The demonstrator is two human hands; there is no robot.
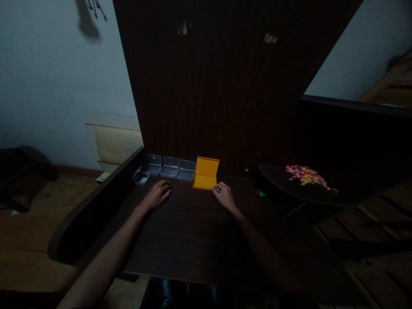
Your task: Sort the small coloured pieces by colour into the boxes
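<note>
The yellow hinged case (205,174) lies open at the far edge of the dark wooden desk (193,227), about midway along it, with its lid standing up against the dark panel (225,86) behind. The right hand (222,195) rests palm down on the desk at the case's near right corner. Its fingers are loosely spread and grasp nothing; whether the fingertips touch the case cannot be told.

The left hand (159,193) lies flat on the desk to the left of the case, fingers slightly curled and empty. It is just short of a row of three clear plastic boxes (170,167) standing open along the far edge. A smaller clear box (141,177) sits in the far left corner, beside the desk's raised side rail (96,206).

Near the desk's right edge lies a small green piece (261,194). Beyond that edge, a dark round side table (289,191) carries a heap of multicoloured beads (305,175).
</note>
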